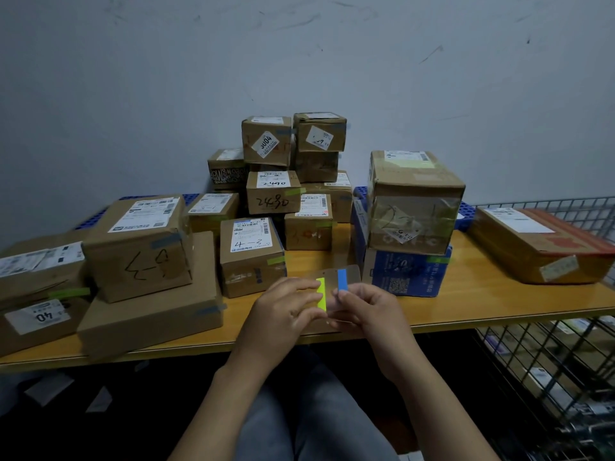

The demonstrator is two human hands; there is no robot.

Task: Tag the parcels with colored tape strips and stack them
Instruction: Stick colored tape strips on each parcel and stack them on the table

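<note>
Holding: both hands grip a clear backing sheet (353,273) above the near table edge, one on each side.
Left hand (288,309): fingers curled, thumb and fingertips pinching the sheet's left edge, right beside the yellow-green strip (321,293).
Right hand (366,307): fingers curled, pinching the sheet at the lower end of the blue strip (342,279); whether it grips the strip itself I cannot tell.
Strips: both stand upright on the sheet, side by side and apart, with the blue one higher.
Table (482,294): yellowish wooden top.
Parcel 4-3 (253,257): just behind the left hand, with green tape at its right front corner.
Blue box (409,276): behind the right hand, green tape on its upper right edge. It carries a large brown parcel (416,201) wrapped in clear film.
Left group: a scrawled brown box (139,247) sits on a wide flat parcel (149,316), each with a blue tape piece. Further left lie flat parcels (40,281), one with green tape.
Right end: a flat red-and-brown parcel (539,247) beside a wire cage (565,361).
Back pile: small boxes stacked against the wall (133,78), among them the box marked 2490 (273,194). Two more boxes (266,141) stand side by side on top.
</note>
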